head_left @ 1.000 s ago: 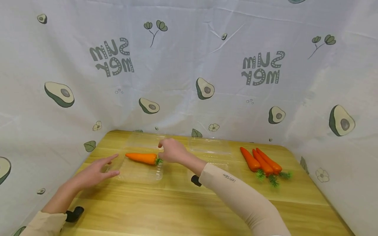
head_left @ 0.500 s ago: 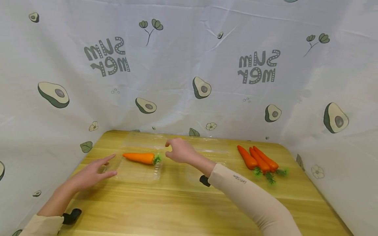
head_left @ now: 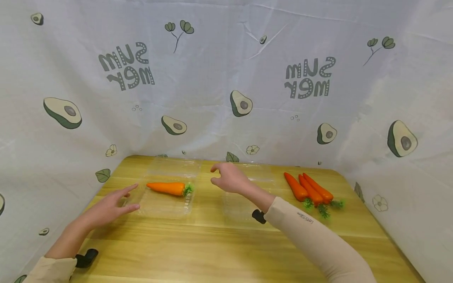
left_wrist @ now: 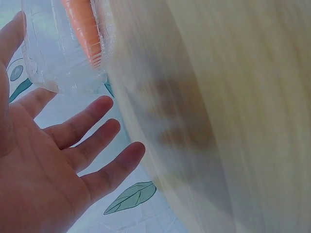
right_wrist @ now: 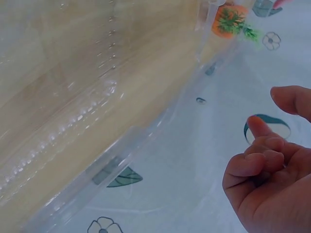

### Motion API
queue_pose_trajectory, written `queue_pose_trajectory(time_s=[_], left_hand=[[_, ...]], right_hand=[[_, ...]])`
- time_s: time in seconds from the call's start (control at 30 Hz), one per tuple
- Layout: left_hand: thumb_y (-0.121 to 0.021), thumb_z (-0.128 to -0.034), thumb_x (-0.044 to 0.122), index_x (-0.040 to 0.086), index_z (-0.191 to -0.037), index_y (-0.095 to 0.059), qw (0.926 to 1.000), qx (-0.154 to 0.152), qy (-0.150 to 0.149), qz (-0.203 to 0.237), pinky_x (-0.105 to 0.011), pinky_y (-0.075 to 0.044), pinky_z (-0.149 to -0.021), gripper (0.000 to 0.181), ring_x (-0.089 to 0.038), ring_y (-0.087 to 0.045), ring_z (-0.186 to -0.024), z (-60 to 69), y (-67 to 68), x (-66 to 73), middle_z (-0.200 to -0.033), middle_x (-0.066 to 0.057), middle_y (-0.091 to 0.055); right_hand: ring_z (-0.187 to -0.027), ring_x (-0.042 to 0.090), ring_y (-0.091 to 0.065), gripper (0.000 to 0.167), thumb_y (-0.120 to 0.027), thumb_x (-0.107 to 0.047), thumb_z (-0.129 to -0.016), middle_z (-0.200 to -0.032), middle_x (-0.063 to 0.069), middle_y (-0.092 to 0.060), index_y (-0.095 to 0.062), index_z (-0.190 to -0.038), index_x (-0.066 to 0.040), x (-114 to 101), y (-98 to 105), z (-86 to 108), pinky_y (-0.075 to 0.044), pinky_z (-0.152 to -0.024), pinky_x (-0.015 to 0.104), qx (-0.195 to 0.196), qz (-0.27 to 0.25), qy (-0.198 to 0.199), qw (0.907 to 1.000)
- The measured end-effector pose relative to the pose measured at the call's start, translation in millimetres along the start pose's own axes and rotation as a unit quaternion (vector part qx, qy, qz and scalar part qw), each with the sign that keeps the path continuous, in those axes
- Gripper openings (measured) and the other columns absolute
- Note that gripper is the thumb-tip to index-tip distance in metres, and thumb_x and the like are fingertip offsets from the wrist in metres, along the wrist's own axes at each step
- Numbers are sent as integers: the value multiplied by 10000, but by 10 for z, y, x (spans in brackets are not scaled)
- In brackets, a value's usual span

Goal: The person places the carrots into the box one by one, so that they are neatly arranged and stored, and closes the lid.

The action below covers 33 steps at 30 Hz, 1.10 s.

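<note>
An orange carrot (head_left: 168,188) with a green top lies in the left clear plastic container (head_left: 162,210), its lid (head_left: 173,167) open toward the back. My left hand (head_left: 106,208) is beside the container's left side, thumb and fingers spread and holding nothing. In the left wrist view the fingers are extended near the container's corner; whether they touch it is unclear. To the right of the carrot, my right hand (head_left: 231,179) hovers above a second clear container (head_left: 238,208), partly covering it. Its thumb and index finger stand apart, the other fingers bent, with nothing between them.
Three orange carrots (head_left: 309,190) with leafy green tops lie side by side at the table's right. A white curtain (head_left: 205,78) with avocado prints hangs behind and beside the wooden table (head_left: 212,251).
My right hand has come away from the carrot's green top and moved right, over the second container. The carrot stays in the left container. My left hand keeps about the same place.
</note>
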<state>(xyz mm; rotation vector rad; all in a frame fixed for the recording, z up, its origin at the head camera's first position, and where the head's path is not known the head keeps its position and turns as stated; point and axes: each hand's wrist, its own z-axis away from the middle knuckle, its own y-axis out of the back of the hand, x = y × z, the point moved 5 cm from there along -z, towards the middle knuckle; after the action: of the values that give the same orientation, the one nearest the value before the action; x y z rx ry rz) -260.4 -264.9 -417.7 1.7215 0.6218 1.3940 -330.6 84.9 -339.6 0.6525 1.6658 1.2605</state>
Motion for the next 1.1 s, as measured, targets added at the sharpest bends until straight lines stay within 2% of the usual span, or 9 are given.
queue_pose_trajectory(time_s=[0.23,0.4,0.57,0.8,1.0,1.1], left_hand=[[-654,-967,447,32,-1558,-345,10000,-14,32,25,-675,-430,-947,786,-505,-512,-1264,-4,1,-5,-1423,-339,-493],[-654,-964,456,40,-1559,-344,10000,-25,80,16,-679,-430,-940,790,-514,-512,-1260,-3,-3,-10,-1412,-344,-500],[-654,-963,458,41,-1561,-340,9999,-55,95,27,-678,-432,-936,794,-513,-511,-1260,-5,-4,-16,-1409,-344,-502],[-659,-958,466,50,-1563,-335,9999,-105,135,16,-665,-447,-915,803,-516,-523,-1237,-1,-2,-22,-1377,-345,-522],[-654,-963,459,45,-1567,-320,9997,-156,147,77,-664,-449,-911,804,-516,-526,-1229,-2,-2,-13,-1376,-350,-517],[-650,-967,454,43,-1569,-311,9996,-194,159,109,-663,-449,-911,804,-518,-525,-1228,-6,7,-3,-1378,-353,-511]], right_hand=[[-1111,270,-640,318,-666,-237,-950,-1234,89,-694,-694,-1252,-143,156,93,91,-520,-845,410,162,-179,-130,9996],[-1013,246,-611,331,-651,-225,-950,-1086,67,-703,-681,-1266,-130,275,164,167,-477,-775,385,185,-503,-261,9982],[-864,200,-529,331,-653,-235,-944,-997,54,-654,-685,-1253,-121,406,208,254,-415,-714,346,258,-442,-387,9979],[-714,177,-429,315,-652,-223,-923,-788,34,-517,-697,-1216,-118,581,230,363,-320,-596,314,431,-386,-520,9970],[-728,185,-444,317,-661,-255,-935,-799,39,-535,-706,-1209,-103,722,273,467,-329,-630,319,683,-366,-562,9954],[-713,177,-424,324,-671,-268,-947,-761,14,-488,-699,-1216,-90,783,277,515,-329,-637,323,725,-486,-596,9944]])
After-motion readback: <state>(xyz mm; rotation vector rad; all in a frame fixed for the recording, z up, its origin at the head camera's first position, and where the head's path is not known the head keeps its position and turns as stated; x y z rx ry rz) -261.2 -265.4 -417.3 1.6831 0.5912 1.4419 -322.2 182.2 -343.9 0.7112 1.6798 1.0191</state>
